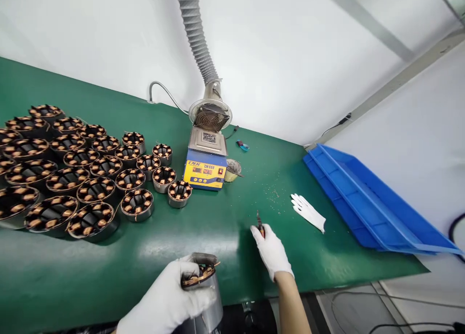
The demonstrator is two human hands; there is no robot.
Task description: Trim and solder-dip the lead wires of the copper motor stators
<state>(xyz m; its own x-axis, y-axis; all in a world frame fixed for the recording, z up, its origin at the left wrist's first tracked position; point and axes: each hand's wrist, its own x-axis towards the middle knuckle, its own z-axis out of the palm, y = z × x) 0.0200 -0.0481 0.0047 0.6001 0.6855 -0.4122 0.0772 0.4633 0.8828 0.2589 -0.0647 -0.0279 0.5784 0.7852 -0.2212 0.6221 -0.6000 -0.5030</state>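
My left hand (174,295), in a white glove, is wrapped round a motor stator (209,302) at the table's front edge. The stator is a tilted grey metal cylinder with copper wire showing at its open end; part of it is behind my fingers. Gloved in white too, my right hand (271,249) is closed round small pliers (259,222) above the green table (225,237). Their dark jaws point away from me and a bit of reddish handle shows. The pliers are apart from the stator.
Several copper-wound stators (96,220) stand at left. A blue and yellow solder pot (205,171) sits under an exhaust hose (198,33), beside a small cup (232,171). Farther right are wire scraps (275,194), a loose white glove (308,212) and stacked blue trays (363,198).
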